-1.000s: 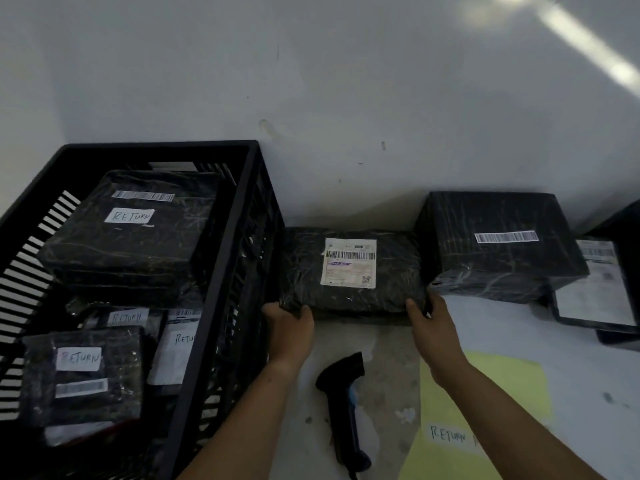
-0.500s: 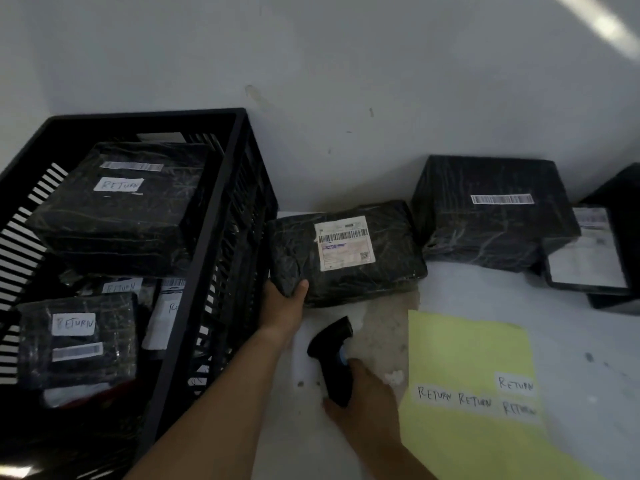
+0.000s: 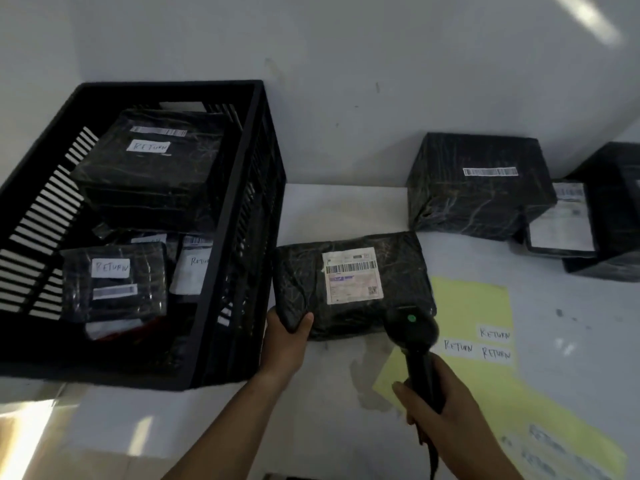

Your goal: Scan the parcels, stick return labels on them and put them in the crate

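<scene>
A flat black-wrapped parcel (image 3: 398, 278) with a white shipping label lies on the white table beside the crate. My left hand (image 3: 285, 336) grips its near left corner. My right hand (image 3: 440, 407) holds the black barcode scanner (image 3: 414, 336) by its handle, its head with a green light hanging over the parcel's near right edge. The black slatted crate (image 3: 256, 188) at the left holds several black parcels marked RETURN. A yellow sheet (image 3: 485, 306) with handwritten RETURN labels lies right of the parcel.
A bigger black parcel (image 3: 478, 199) with a barcode strip stands against the wall at the back right. Further right, more black parcels (image 3: 602, 216) are stacked at the frame's edge. The white wall runs close behind everything.
My right hand left the parcel, took the scanner off the table and raised it over the parcel. My left hand pulled the parcel nearer and kept hold of its corner.
</scene>
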